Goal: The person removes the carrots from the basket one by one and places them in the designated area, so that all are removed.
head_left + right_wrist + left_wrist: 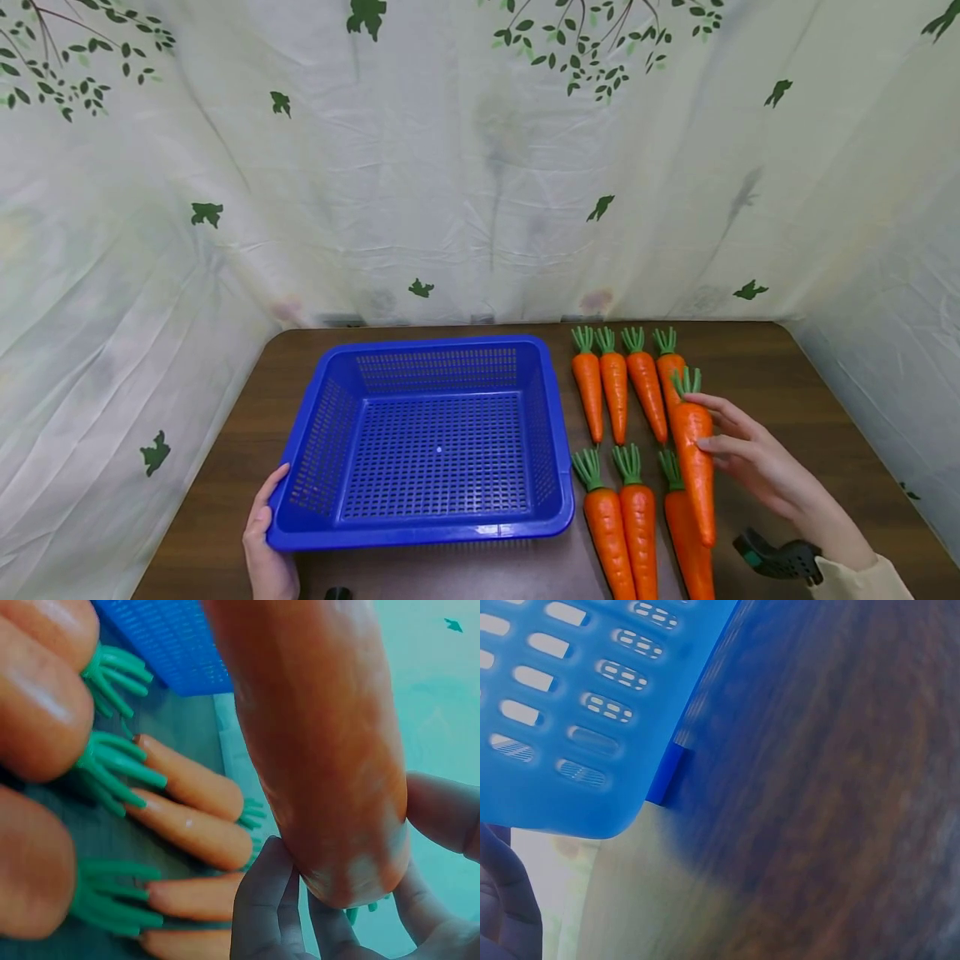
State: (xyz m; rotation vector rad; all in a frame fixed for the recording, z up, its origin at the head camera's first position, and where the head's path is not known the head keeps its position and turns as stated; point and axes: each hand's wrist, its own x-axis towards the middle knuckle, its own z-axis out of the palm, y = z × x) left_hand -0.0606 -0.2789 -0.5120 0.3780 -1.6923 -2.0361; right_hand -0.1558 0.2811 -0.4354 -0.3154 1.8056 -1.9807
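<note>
My left hand (270,546) grips the left front corner of a blue plastic basket (300,533); its thumb side shows at the rim. The basket has slotted walls and a perforated floor with no carrots in it. In the left wrist view the slotted plastic of the basket (622,787) fills the upper left. My right hand (765,462) pinches an orange carrot (693,450) with green stalks between thumb and fingers. That carrot is held above the others, as the right wrist view shows the carrot (322,735) close up, off the table.
Several more carrots lie right of the basket in two rows, a back row (615,392) and a front row (637,533), stalks pointing away. A small black object (338,593) sits at the front edge of the brown table (217,517). A leaf-patterned curtain (450,167) encloses the table.
</note>
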